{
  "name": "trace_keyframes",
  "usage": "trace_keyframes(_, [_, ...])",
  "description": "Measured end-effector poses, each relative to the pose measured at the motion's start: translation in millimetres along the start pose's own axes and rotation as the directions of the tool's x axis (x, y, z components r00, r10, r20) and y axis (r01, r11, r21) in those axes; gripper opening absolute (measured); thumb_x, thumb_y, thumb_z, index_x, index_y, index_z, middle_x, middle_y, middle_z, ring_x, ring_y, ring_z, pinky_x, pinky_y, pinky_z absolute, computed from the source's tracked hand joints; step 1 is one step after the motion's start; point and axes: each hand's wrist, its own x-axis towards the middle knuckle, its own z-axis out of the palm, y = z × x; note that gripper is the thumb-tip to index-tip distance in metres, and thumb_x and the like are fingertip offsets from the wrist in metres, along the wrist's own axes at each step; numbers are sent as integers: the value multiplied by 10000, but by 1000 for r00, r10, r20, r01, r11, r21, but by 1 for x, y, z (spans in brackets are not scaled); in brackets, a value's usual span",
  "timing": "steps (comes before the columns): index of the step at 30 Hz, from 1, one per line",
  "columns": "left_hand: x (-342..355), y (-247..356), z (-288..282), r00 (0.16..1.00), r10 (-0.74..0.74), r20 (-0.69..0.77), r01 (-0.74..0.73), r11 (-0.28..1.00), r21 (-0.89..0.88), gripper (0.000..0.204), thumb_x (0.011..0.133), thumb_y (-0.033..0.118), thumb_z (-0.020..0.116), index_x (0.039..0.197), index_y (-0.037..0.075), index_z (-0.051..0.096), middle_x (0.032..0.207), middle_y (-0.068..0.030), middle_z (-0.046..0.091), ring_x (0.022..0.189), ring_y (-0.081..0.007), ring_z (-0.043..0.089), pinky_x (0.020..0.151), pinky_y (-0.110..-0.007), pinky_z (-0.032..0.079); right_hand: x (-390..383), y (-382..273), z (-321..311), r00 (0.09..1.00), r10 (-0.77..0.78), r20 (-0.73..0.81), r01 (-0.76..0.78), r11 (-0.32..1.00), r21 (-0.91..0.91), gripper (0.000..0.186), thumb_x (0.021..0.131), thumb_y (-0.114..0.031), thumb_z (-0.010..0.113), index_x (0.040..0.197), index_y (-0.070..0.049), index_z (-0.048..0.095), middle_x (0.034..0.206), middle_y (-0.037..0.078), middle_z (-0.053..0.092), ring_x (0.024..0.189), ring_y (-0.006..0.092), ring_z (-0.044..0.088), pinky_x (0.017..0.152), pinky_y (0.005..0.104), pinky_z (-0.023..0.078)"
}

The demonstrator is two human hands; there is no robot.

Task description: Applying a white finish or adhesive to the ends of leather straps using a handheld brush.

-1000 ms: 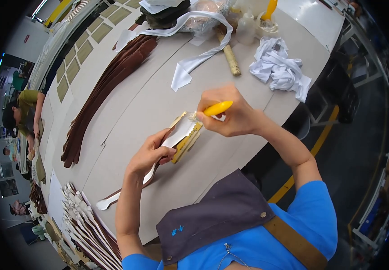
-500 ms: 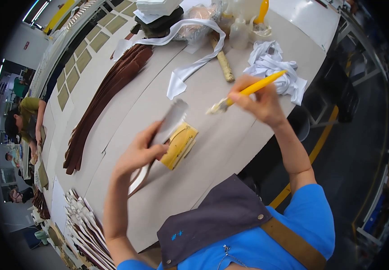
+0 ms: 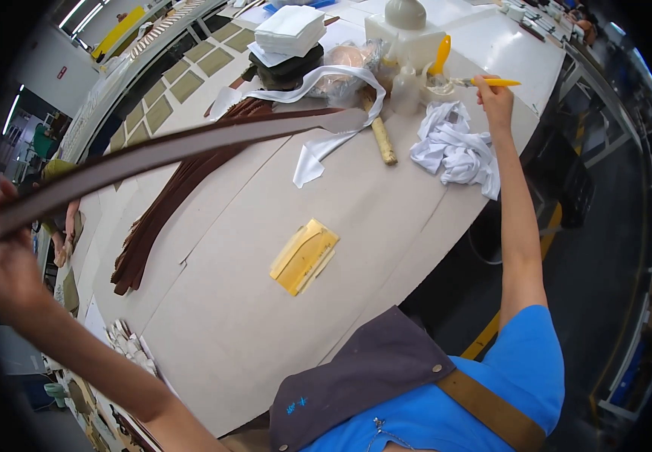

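Note:
My left hand, raised at the far left, is closed on one end of a long brown leather strip. The strip stretches through the air to the right, its pale other end near the white cloth band. My right hand grips the yellow handle of a brush at the back right. The brush's bristles point left toward a small glue-smeared pot, in which a second yellow-handled brush stands; whether the bristles touch it I cannot tell. On the table lies a yellow block, apart from both hands.
A bundle of brown strips lies on the table's left. Toward the back are a white cloth band, a hammer, a stack of white pads and a crumpled white cloth. Another person works beyond my left arm.
My left hand has swung far left and up from the yellow block, drawing out the strip. My right hand has carried the brush back and right to the pot.

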Motion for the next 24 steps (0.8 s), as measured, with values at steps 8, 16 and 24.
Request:
trace_keyframes(8, [-257, -190, -140, 625, -506, -594, 76, 797, -599, 222, 885, 37, 531, 1059, -99, 514, 1135, -228, 560, 1127, -315, 540, 1048, -466, 421, 38, 46, 51, 977, 13, 214, 80, 904, -419, 356, 779, -357, 680, 921, -33, 714, 762, 111, 706, 706, 233, 687, 676, 344, 519])
trace_keyframes(16, [-373, -151, -36, 363, -119, -924, 618, 773, 144, 449, 917, 182, 615, 1317, 16, 497, 1263, -122, 579, 1174, -211, 533, 1062, -410, 344, 51, 42, 54, 943, -7, 334, 187, 840, -509, 360, 771, -354, 688, 918, -27, 712, 737, 119, 698, 692, 231, 686, 668, 346, 524])
trace_keyframes(24, [-257, -236, 66, 903, -428, -32, 303, 582, 754, 331, 892, 171, 661, 1173, 9, 596, 1189, -133, 603, 1145, -249, 541, 992, -346, 414, 19, 25, 36, 946, -97, 308, 198, 929, -313, 201, 869, -182, 676, 975, -11, 696, 684, 22, 637, 577, 73, 570, 519, 240, 454])
